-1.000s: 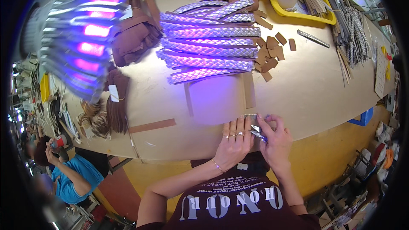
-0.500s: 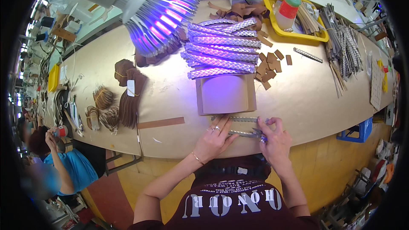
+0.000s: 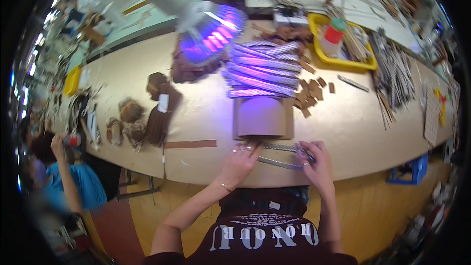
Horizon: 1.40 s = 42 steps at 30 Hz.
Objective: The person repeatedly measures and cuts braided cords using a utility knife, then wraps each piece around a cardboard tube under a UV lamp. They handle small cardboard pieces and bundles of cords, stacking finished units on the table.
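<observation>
Two braided strips [image 3: 280,154] lie at the near table edge; I press my left hand [image 3: 239,162] flat, my right hand [image 3: 314,159] pinching their end. Many finished strips [image 3: 262,71] are stacked farther off.

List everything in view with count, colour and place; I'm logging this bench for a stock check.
braided strips: two, grey, table's near edge, under both hands
brown board: one, behind the strips
strip stack: several, grey, lit purple, table centre
lamp: one, white, purple light, above table
yellow tray: one, far right
bottle: one, red and green, in tray
brown scraps: many, right of stack
brown bundles: several, left
table: one, tan
left hand: flat on strips
right hand: fingers pinching strip ends
</observation>
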Each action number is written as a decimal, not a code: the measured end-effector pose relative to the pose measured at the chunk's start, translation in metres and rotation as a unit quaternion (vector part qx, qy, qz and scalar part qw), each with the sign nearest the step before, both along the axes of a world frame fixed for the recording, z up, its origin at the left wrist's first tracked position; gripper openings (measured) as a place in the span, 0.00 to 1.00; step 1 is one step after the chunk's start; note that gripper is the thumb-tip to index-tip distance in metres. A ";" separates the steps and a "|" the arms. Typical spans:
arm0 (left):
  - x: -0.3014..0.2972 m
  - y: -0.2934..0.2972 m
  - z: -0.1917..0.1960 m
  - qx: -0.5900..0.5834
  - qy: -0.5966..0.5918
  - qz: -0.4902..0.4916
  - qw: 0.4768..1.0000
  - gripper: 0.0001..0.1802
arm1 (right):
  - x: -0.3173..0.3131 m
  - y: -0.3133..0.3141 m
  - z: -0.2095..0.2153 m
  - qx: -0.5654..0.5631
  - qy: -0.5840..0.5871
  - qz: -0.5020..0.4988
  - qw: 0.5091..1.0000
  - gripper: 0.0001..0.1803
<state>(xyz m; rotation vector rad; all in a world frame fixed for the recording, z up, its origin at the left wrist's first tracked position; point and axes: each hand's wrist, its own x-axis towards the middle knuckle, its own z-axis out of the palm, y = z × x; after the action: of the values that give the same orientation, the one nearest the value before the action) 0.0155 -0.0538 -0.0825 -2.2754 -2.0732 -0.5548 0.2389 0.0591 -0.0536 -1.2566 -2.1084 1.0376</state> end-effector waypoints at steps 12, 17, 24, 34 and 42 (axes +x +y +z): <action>0.016 -0.021 0.026 0.050 -0.273 0.021 0.960 0.17 | -0.010 -0.023 0.011 -0.197 0.139 -0.061 0.969 0.08; 0.046 -0.022 0.049 0.065 -0.503 0.067 0.859 0.12 | -0.043 -0.046 0.034 -0.231 0.306 -0.038 0.923 0.06; -0.012 -0.040 0.031 0.096 -0.227 0.141 0.959 0.12 | -0.064 -0.010 0.074 -0.296 0.240 0.020 0.924 0.09; -0.086 -0.074 -0.013 0.009 -0.071 0.329 0.942 0.19 | -0.071 0.023 0.084 -0.303 0.207 0.036 0.929 0.11; -0.034 -0.057 -0.011 -0.002 -0.124 0.245 0.961 0.21 | -0.123 0.065 0.113 -0.382 0.361 0.008 0.851 0.12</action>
<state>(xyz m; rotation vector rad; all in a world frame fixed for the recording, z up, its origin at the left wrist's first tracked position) -0.0181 -0.1111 -0.0934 -1.6520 -2.6218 -0.8272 0.1164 0.1244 0.0594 -0.8947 -1.1364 2.0786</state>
